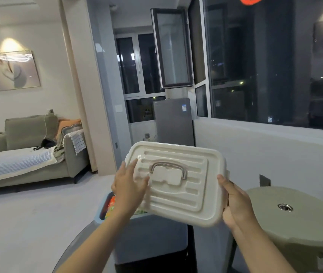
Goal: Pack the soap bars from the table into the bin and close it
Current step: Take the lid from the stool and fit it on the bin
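A cream lid (pixel 176 186) with a grey carry handle (pixel 168 168) is held tilted toward me above the blue-grey bin (pixel 148 235). My right hand (pixel 237 205) grips the lid's right edge, thumb on top and fingers curled underneath. Over the lid's left side lies my left hand (pixel 129 186), fingers straight across the top surface. Below the lid, the bin's open left corner shows colourful packets (pixel 111 206); whether they are soap bars I cannot tell. The lid and my hands hide the rest of the bin's inside.
A round olive-grey top (pixel 302 225) with a metal-ringed hole stands close on the right. A glass table edge (pixel 72 247) curves at the lower left. A sofa (pixel 28 152) sits far left across bare floor; a white wall and dark windows lie behind.
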The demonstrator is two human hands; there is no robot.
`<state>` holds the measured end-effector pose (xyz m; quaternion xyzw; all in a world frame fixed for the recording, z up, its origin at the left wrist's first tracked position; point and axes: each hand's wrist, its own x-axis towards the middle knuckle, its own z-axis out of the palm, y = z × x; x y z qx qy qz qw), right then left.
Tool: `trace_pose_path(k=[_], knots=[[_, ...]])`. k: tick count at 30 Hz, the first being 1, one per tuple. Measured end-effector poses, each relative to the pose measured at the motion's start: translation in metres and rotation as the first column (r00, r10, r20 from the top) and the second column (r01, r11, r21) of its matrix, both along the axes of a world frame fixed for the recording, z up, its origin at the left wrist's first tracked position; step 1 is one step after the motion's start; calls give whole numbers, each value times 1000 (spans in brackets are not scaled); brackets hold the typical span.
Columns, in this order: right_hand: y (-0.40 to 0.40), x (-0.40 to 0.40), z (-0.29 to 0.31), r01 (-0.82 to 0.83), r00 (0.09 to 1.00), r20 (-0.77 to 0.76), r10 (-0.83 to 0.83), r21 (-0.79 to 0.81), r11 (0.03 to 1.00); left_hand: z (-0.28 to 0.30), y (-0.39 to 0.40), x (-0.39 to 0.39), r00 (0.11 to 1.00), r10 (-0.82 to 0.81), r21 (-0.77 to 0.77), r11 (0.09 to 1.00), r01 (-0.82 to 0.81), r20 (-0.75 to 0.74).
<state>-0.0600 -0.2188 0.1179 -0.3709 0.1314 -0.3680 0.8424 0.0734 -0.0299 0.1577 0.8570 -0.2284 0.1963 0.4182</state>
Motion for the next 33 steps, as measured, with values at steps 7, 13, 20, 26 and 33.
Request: trace_pose_path(k=[7,13,20,26,33], knots=[[-3,46,-13,-112,986,-118,115,29,993,-37,47,36,976,-22,-188,982,-19,-217],[-13,74,-27,-159,968,-196,155,-6,987,-55,71,58,929,34,-384,904,-185,-368],[-17,105,-44,-111,973,-224,60,-223,968,-74,82,71,921,111,-495,816,-299,-374],[-16,116,-53,-169,953,-302,39,-419,892,-80,82,90,895,117,-484,807,-338,-431],[-16,119,-67,-178,940,-339,49,-360,916,-84,73,97,868,54,-436,848,-301,-494]])
